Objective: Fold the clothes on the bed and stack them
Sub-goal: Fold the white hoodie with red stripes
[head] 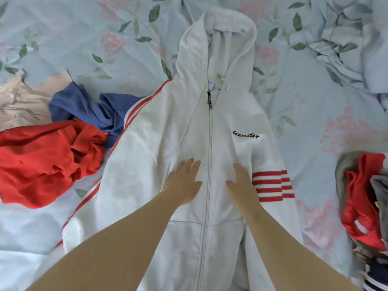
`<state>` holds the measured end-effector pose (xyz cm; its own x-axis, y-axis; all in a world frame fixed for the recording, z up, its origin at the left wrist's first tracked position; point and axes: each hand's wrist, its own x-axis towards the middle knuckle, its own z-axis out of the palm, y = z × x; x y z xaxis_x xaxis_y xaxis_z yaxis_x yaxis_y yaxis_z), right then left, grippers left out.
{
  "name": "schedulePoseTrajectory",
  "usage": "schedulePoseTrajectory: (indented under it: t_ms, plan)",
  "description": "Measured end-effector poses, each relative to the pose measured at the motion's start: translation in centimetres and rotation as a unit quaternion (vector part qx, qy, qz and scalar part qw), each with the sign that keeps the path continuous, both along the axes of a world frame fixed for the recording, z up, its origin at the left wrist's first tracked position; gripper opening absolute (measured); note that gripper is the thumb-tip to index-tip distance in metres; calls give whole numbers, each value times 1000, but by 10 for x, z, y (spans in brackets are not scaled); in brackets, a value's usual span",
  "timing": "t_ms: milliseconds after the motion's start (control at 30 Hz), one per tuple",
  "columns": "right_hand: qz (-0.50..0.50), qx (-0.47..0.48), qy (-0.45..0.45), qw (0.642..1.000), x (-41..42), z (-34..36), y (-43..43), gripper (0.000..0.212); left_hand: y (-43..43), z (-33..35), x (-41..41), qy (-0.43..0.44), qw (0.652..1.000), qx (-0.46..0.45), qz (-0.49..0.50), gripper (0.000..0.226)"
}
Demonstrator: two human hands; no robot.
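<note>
A white zip-up hoodie (189, 127) with red stripes on its sleeves lies front-up in the middle of the bed, its hood pointing away from me and the zipper closed. My left hand (183, 181) rests flat on the chest left of the zipper, fingers straight. My right hand (241, 185) lies flat on the cloth right of the zipper, beside the striped sleeve band. To the left lie a crumpled red garment (42, 162), a blue garment (90, 110) and a beige one (21, 106). A pile of clothes (363, 204) sits at the right edge.
The bed is covered by a pale blue floral sheet (315, 127). A bunched-up floral duvet (352, 49) lies at the far right. Part of the hoodie's left sleeve overlaps the blue garment.
</note>
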<state>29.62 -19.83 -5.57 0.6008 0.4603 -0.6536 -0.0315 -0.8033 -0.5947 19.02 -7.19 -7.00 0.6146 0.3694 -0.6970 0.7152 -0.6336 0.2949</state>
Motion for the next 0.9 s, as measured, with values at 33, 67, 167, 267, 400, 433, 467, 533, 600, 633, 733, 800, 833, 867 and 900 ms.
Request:
schedulePoseTrajectory:
  t_ms: [33, 67, 167, 267, 400, 433, 467, 533, 600, 633, 733, 800, 833, 867, 900]
  plan:
    - [-49, 16, -18, 999, -6, 2, -11, 47, -11, -5, -5, 5, 1000, 2, -7, 63]
    - [-100, 27, -42, 994, -10, 6, -24, 40, -24, -9, -10, 7, 1000, 6, -12, 64]
    - [-240, -5, -108, 965, -14, 11, -69, 42, -59, -16, -19, 11, 999, 34, -9, 67]
    - [-328, -56, -35, 942, -14, 2, -107, 63, -72, -22, -23, 16, 997, 69, -12, 73]
    - [-313, -48, 69, 946, -19, -17, -121, 30, -71, -27, -25, 12, 997, 80, -12, 74]
    - [-327, -39, 58, 942, -17, -19, -121, 18, -71, -27, -25, 11, 997, 81, -8, 74]
    - [-344, -25, 48, 938, -12, -19, -121, 8, -71, -26, -25, 9, 997, 81, -3, 73]
    - [-372, -3, -1, 928, 2, -12, -123, 4, -74, -23, -25, 10, 997, 77, 7, 70]
    - [-365, -11, -115, 924, 28, 2, -128, 11, -76, -18, -25, 10, 998, 59, 23, 68]
    - [-356, -10, -180, 917, 45, 13, -130, 22, -77, -16, -26, 11, 998, 48, 34, 66]
    - [-308, 39, -281, 908, 84, 37, -126, 42, -81, -12, -32, 13, 999, 26, 45, 63]
    - [-281, 86, -255, 921, 84, 35, -119, 57, -89, -10, -40, 13, 999, 34, 34, 63]
    - [-278, 112, -206, 931, 72, 29, -115, 62, -94, -10, -44, 13, 999, 39, 32, 63]
    - [-265, 116, -164, 943, 57, 18, -115, 63, -99, -9, -49, 12, 999, 41, 31, 64]
    - [-246, 95, -126, 956, 38, 7, -117, 62, -106, -9, -55, 13, 999, 43, 28, 64]
